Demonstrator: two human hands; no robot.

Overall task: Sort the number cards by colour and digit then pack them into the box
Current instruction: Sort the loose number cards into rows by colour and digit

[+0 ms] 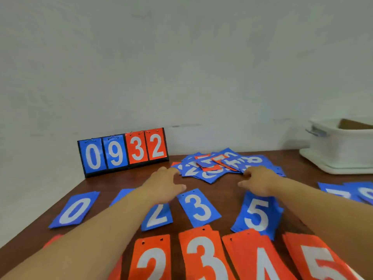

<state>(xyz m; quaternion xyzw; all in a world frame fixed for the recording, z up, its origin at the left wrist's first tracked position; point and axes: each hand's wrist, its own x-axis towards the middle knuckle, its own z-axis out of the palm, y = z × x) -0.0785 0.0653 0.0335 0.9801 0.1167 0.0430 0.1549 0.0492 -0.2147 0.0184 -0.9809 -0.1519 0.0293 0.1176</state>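
A mixed heap of blue and orange number cards (pixel 220 165) lies at the far middle of the brown table (pixel 121 180). In front of it blue cards lie in a row: 0 (pixel 74 210), 2 (pixel 158 217), 3 (pixel 198 208), 5 (pixel 258 215). Nearest me is an orange row: 2 (pixel 151 259), 3 (pixel 203 257), 4 (pixel 260 261), 5 (pixel 321 261). My left hand (pixel 164 185) reaches forward with fingers relaxed, just short of the heap's left edge. With fingers loosely bent, my right hand (pixel 257 181) touches the heap's near right edge. Neither hand holds a card.
A flip scoreboard (pixel 123 151) reading 0 9 3 2 stands at the back left against the wall. A white box (pixel 343 146) with a handle sits at the back right. More blue cards (pixel 351 191) lie at the right edge.
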